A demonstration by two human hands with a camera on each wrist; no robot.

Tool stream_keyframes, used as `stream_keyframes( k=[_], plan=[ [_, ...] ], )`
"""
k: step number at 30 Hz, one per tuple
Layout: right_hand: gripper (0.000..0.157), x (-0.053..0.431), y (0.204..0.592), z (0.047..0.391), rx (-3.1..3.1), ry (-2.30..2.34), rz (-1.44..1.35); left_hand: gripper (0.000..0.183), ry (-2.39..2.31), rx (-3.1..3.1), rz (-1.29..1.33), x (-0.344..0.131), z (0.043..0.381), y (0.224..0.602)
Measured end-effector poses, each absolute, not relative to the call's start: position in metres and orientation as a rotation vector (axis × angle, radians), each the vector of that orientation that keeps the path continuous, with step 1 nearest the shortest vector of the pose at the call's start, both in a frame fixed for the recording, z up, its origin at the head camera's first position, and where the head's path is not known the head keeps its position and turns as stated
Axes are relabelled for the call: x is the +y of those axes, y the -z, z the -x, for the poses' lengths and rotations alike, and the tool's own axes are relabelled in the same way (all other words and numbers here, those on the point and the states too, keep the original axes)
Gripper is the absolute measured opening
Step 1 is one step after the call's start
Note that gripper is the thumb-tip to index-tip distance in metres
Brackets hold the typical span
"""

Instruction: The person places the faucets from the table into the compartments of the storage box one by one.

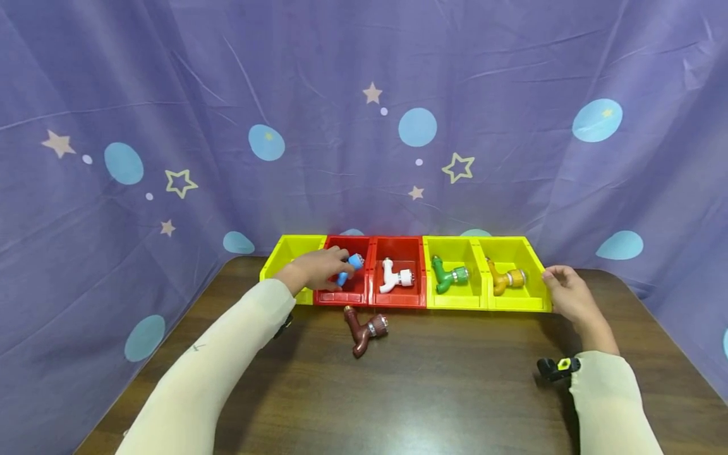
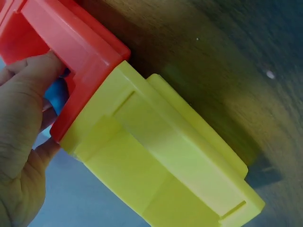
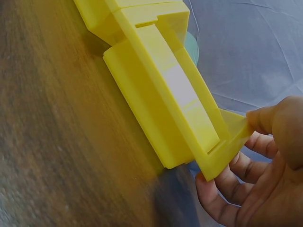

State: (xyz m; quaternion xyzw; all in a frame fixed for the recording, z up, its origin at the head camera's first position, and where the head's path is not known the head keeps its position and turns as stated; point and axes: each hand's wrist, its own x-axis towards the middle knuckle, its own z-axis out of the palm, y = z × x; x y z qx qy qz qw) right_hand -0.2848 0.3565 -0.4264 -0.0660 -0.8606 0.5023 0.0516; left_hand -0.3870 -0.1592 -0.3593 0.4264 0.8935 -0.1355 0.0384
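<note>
A blue plastic tap (image 1: 343,278) lies in the left red bin (image 1: 354,298), partly covered by my left hand (image 1: 320,268). The fingers of that hand are curled about the tap; in the left wrist view, blue (image 2: 57,93) shows between thumb and fingers. My right hand (image 1: 570,296) pinches the outer side wall of the rightmost yellow bin (image 1: 529,302), thumb on one face and fingers on the other, as the right wrist view shows. In that bin lies an orange-yellow tap (image 1: 503,279). A green tap (image 1: 447,275) and a white tap (image 1: 394,277) lie in the bins between.
The yellow and red bins stand joined in a row at the back of the wooden table (image 1: 443,392). A brown tap (image 1: 364,330) lies on the table before the red bins. The leftmost yellow bin (image 1: 301,241) is partly hidden by my left arm. A purple curtain (image 1: 341,126) hangs behind.
</note>
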Motion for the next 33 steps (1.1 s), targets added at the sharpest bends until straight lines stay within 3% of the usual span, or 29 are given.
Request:
stream_keyframes(
  k=[11, 21, 33],
  plan=[
    [0.058, 0.356, 0.426, 0.284, -2.616, -1.53, 0.211, 0.021, 0.677, 2.732, -1.245, -0.146, 0.393, 0.37],
    [0.058, 0.355, 0.427, 0.285, -2.609, -1.546, 0.208, 0.034, 0.703, 2.7, -1.078, -0.139, 0.393, 0.38],
    [0.057, 0.356, 0.427, 0.285, -2.609, -1.529, 0.221, 0.036, 0.736, 2.708, -1.069, -0.135, 0.39, 0.378]
  ],
)
